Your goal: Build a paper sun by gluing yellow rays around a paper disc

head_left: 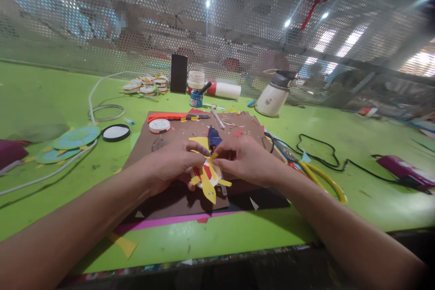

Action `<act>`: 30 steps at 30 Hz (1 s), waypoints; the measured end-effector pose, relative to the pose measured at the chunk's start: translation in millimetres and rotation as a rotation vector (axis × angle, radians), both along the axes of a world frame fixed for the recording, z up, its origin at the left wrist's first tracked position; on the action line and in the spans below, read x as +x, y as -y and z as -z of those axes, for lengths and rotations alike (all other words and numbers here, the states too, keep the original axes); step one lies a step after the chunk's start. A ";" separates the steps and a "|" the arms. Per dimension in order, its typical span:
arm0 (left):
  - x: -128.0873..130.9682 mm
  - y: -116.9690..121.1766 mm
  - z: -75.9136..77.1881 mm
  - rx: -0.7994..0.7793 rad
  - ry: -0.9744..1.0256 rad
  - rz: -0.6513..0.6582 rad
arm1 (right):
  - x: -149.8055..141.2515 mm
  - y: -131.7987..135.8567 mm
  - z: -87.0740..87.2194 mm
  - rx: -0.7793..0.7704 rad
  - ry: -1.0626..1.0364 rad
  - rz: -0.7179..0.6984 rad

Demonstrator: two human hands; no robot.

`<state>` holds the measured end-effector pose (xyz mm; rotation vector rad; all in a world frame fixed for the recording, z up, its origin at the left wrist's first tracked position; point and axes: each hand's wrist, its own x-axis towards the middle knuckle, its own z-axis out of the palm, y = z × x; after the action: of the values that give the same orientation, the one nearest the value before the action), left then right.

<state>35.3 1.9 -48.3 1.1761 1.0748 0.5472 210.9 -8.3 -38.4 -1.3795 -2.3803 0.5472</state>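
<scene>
l hand (175, 161) grips yellow paper figure (208, 176) (w/ red patches); r hand (243, 158) has narrow grip on small yellow bit (214, 156) at its far end, over brown board (146, 145) on green table (374, 208).

Two bare hands, one left hand (173, 163) and one right hand (244, 158). Between them, one yellow paper figure (208, 176). On the single green counter (370, 208): one dark upright panel (179, 74), one white jar (196, 79), one blue jar (196, 99), one red-and-white cylinder (226, 90) and one white flask (270, 99). Two round lid-like pieces, one white (159, 125) and one black-rimmed (116, 132). Two blue-green discs (77, 137). One pair of yellow-handled scissors (304, 165). Two purple objects (404, 171), one at either side. One black cord (374, 174), one white cable (90, 104). Several small white-and-yellow pieces (147, 85), too blurred for an exact count. Paper scraps (125, 245), many, likewise uncountable.
</scene>
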 end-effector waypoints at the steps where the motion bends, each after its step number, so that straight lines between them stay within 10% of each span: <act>1: 0.3 0.4 -0.1 0.003 -0.003 -0.001 | -0.5 0.1 0.6 0.000 0.002 0.006; 30: -0.2 -0.5 -0.5 0.068 -0.106 0.001 | -3.5 2.5 9.0 0.063 -0.011 0.067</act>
<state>35.2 2.4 -47.8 1.2773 1.1537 0.5290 207.4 -10.8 -47.5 -1.4194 -2.3135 0.4571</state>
